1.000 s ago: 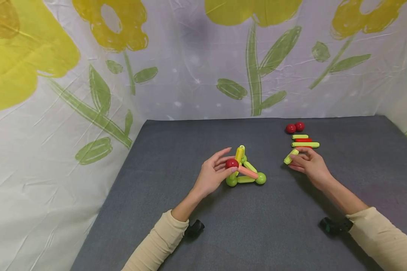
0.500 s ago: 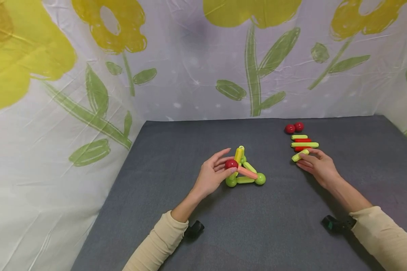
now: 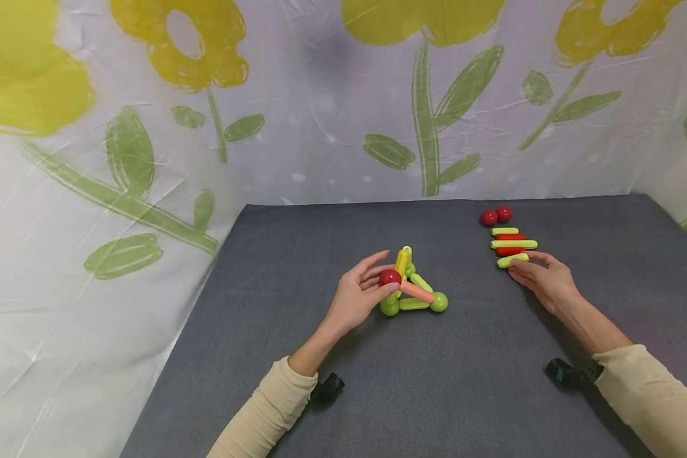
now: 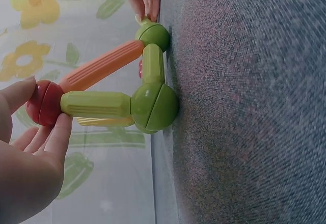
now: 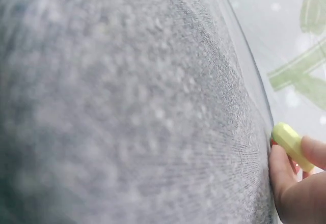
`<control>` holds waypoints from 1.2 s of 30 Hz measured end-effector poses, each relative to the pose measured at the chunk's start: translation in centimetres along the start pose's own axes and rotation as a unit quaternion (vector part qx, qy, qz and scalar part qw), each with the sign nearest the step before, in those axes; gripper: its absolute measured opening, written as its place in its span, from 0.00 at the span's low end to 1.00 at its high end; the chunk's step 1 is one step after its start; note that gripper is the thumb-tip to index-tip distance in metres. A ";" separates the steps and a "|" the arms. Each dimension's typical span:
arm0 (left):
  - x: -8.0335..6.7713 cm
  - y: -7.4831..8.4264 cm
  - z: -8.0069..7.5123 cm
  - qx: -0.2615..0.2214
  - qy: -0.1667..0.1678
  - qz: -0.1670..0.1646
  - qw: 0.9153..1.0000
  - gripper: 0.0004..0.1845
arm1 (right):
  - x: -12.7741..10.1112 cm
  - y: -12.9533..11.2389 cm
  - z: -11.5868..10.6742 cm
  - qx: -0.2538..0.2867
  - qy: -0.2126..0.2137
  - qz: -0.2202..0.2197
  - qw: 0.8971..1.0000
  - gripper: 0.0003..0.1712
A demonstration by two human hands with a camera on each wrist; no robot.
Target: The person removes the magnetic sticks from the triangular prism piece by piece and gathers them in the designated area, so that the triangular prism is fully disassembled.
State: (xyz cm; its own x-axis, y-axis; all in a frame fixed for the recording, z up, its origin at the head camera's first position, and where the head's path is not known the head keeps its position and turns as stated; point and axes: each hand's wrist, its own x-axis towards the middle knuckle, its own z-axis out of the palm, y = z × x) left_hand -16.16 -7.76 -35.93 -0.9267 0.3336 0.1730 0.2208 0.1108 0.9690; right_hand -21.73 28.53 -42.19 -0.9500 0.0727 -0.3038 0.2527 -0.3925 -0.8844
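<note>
My left hand [image 3: 359, 289] pinches a red ball [image 4: 45, 103] between thumb and fingers. That ball tops a small frame of rods and balls: an orange rod [image 4: 102, 65] and a light green rod [image 4: 97, 104] meet it, with green balls [image 4: 155, 107] resting on the table below. A yellow rod [image 3: 401, 262] leans up behind the fingers. At the right, my right hand [image 3: 546, 281] pinches a short light green rod [image 5: 290, 143] by one end, just in front of a row of loose rods. Whether this rod touches the table is hard to tell.
The row holds light green rods [image 3: 514, 244] and red rods [image 3: 509, 252] lying side by side. Two red balls [image 3: 496, 215] sit behind them near the far edge of the dark grey table [image 3: 458, 381]. A flower-printed cloth [image 3: 320, 114] hangs behind.
My right hand has moved right with the short green rod, which has turned nearly parallel to the row. The left hand keeps its hold on the red ball.
</note>
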 end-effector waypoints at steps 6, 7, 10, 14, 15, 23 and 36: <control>-0.3 -0.4 0.3 0.005 0.001 0.011 1.000 0.32 | 0.0 0.1 -0.4 0.006 0.024 -0.008 1.000 0.21; -0.3 -0.5 0.3 0.005 0.001 0.011 1.000 0.32 | 0.0 0.1 -0.3 -0.002 0.032 -0.009 0.999 0.21; -0.4 -0.5 0.3 0.005 0.002 0.012 1.000 0.32 | 0.2 0.0 -0.2 -0.044 0.063 -0.005 0.997 0.20; -0.5 -0.7 0.4 0.008 0.005 0.015 1.000 0.31 | 0.6 -0.1 0.0 -0.126 0.101 0.011 0.987 0.27; -0.5 -0.7 0.4 0.009 0.006 0.015 1.000 0.32 | 0.7 -0.1 0.1 -0.146 0.106 0.016 0.983 0.31; -0.7 -0.8 0.5 0.007 0.005 0.014 1.000 0.32 | 1.1 -0.1 0.1 -0.168 0.122 0.041 0.977 0.38; -0.6 -0.1 0.6 0.009 0.008 0.005 1.000 0.32 | 0.5 -0.7 0.1 -0.188 0.090 0.036 0.978 0.40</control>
State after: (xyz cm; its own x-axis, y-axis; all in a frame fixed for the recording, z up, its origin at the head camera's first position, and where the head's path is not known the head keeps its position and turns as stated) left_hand -15.45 -7.45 -36.22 -0.9291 0.3200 0.1852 0.2348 0.1238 0.9641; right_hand -22.44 28.77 -41.73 -0.8885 0.2303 -0.3970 0.3987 -0.0411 -0.9162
